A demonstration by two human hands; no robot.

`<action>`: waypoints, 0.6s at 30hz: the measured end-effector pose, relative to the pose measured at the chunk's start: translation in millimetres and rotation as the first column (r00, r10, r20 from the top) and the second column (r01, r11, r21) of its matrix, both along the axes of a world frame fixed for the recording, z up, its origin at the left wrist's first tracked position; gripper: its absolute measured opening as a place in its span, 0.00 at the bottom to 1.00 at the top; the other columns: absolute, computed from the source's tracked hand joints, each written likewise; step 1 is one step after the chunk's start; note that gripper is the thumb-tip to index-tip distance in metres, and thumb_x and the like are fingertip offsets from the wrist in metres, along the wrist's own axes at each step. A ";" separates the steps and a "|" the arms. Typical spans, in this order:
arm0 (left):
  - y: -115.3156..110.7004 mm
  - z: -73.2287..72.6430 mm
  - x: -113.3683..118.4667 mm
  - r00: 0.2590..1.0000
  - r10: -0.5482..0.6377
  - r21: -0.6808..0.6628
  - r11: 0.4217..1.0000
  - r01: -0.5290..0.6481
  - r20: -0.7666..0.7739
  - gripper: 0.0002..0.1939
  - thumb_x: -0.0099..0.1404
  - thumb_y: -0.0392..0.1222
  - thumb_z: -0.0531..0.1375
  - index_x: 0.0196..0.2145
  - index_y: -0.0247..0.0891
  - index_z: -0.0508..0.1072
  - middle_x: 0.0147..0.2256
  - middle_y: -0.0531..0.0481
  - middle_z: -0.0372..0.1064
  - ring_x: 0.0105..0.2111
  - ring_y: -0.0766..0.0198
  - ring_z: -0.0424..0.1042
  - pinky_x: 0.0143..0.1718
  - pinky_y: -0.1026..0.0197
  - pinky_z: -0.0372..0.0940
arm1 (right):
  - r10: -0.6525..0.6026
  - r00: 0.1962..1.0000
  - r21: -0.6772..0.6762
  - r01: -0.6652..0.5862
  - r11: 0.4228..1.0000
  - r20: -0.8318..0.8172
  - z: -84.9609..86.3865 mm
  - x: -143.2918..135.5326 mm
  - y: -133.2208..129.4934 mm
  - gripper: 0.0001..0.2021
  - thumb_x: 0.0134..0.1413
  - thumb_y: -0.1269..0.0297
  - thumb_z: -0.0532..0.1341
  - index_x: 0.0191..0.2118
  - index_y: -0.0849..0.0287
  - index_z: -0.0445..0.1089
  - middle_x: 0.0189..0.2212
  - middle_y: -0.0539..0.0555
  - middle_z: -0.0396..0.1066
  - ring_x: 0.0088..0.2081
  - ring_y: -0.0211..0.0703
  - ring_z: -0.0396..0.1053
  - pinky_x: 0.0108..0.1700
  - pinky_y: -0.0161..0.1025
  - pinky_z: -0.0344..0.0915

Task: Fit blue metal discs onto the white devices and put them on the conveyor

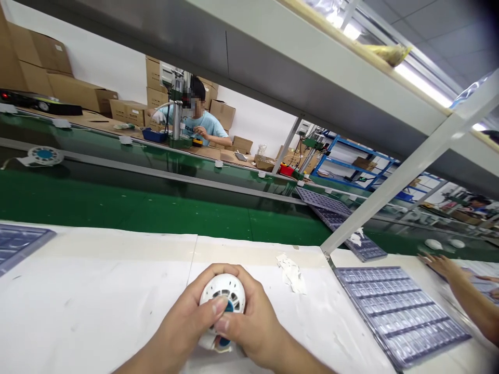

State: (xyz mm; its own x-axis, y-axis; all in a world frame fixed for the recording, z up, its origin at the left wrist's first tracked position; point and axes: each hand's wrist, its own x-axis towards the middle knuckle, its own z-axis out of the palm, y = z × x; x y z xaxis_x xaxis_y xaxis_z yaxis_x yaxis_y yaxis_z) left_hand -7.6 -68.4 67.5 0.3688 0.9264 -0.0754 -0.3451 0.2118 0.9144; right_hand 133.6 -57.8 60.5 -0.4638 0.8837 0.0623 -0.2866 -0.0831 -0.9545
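Hands [183, 318] [257, 318] around white device [224, 283], vents [234, 298] upward

"How are the arms?"

"Bare forearms [146, 358] slant inward from below, wrists [278, 340] well apart."

"And up front?"

"Left grip [191, 314] and right grip [257, 317] cup toward each other, fingers [218, 268] meeting at the far side."

"Thumbs [212, 311]?"

"Both point inward, tips just beside each other, the left farther forward."

Under my hands [259, 319] I have a white-covered table [97, 301]; just beyond them runs a green surface [117, 205], and well past it a white wall [113, 72]. A grey shelf [273, 78] slants above them, and far off to their right I see a blue rack [349, 162] and lit ceiling tubes [423, 85].
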 end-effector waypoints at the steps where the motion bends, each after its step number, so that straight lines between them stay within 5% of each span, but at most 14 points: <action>1: 0.0 0.7 -0.5 1.000 0.005 -0.013 1.000 -0.005 -0.002 0.24 0.58 0.58 0.64 0.48 0.43 0.71 0.29 0.51 0.70 0.24 0.63 0.66 0.24 0.64 0.61 | -0.008 1.000 -0.015 0.008 1.000 0.008 -0.9 -0.9 -0.1 0.27 0.43 0.51 0.74 0.48 0.56 0.69 0.28 0.47 0.67 0.24 0.34 0.64 0.26 0.31 0.67; 7: 5.6 0.7 -3.4 0.996 0.086 -0.098 0.992 -0.084 0.007 0.26 0.57 0.58 0.66 0.47 0.41 0.71 0.22 0.54 0.69 0.16 0.70 0.60 0.18 0.67 0.56 | 0.125 0.992 -0.017 -0.125 0.992 0.019 -4.8 4.0 7.7 0.35 0.45 0.43 0.71 0.56 0.54 0.65 0.36 0.51 0.72 0.29 0.39 0.72 0.32 0.35 0.71; 10: 21.8 -6.8 -8.7 0.947 0.319 -0.263 0.918 -0.296 0.048 0.26 0.61 0.60 0.61 0.47 0.37 0.70 0.19 0.54 0.68 0.14 0.67 0.61 0.14 0.67 0.55 | -0.144 0.985 0.103 0.134 0.986 0.093 -15.1 15.2 22.0 0.30 0.54 0.41 0.64 0.57 0.54 0.65 0.45 0.57 0.71 0.33 0.40 0.73 0.32 0.36 0.71; 13: 41.4 -17.1 -17.5 0.862 0.500 -0.395 0.809 -0.435 0.075 0.24 0.69 0.58 0.53 0.48 0.33 0.69 0.27 0.45 0.75 0.19 0.64 0.70 0.19 0.65 0.64 | -0.392 0.907 0.132 0.374 0.918 0.155 -25.2 25.3 37.2 0.23 0.60 0.43 0.59 0.50 0.58 0.68 0.41 0.57 0.72 0.29 0.38 0.72 0.26 0.33 0.66; 18: 52.8 -25.8 -24.3 0.866 0.495 -0.369 0.820 -0.438 0.072 0.22 0.73 0.52 0.49 0.52 0.30 0.63 0.47 0.29 0.74 0.30 0.60 0.76 0.29 0.60 0.71 | -0.456 0.862 0.134 0.437 0.890 0.220 -30.6 30.4 47.8 0.19 0.61 0.48 0.58 0.44 0.61 0.69 0.32 0.51 0.70 0.22 0.33 0.65 0.20 0.30 0.58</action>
State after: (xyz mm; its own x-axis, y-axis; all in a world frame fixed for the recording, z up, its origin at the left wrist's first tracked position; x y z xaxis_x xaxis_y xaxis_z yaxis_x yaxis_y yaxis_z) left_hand -31.9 -15.6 41.7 -0.0682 0.9204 -0.3849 -0.6123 0.2659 0.7445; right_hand 164.0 -10.0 29.9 -0.0298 0.9967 0.0760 -0.0382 0.0749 -0.9965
